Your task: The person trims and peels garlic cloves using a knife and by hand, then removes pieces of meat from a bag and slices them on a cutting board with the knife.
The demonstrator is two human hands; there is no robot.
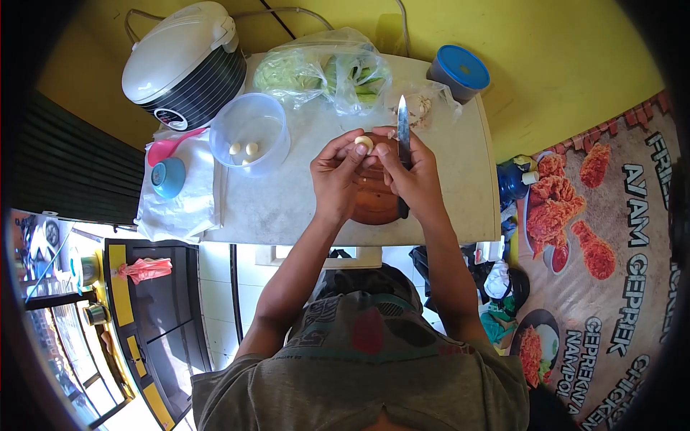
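Between the fingertips of both hands is a pale, peeled garlic clove (365, 144). My left hand (336, 174) pinches it from the left, thumb and fingers closed on it. My right hand (415, 176) touches the clove's right side with its thumb and also holds a knife (403, 126), blade pointing up and away. Below the hands lies a round brown board (374, 197), partly hidden by them. A clear plastic tub (269, 136) to the left holds several pale cloves (251, 149). Behind the knife, a clear bag (424, 108) contains more garlic.
A rice cooker (183, 68) stands at the table's back left, beside bagged green vegetables (316, 75). A blue-lidded container (460, 70) is at the back right. A blue bowl (168, 178) and pink spoon (172, 146) rest on white plastic (190, 208) at left.
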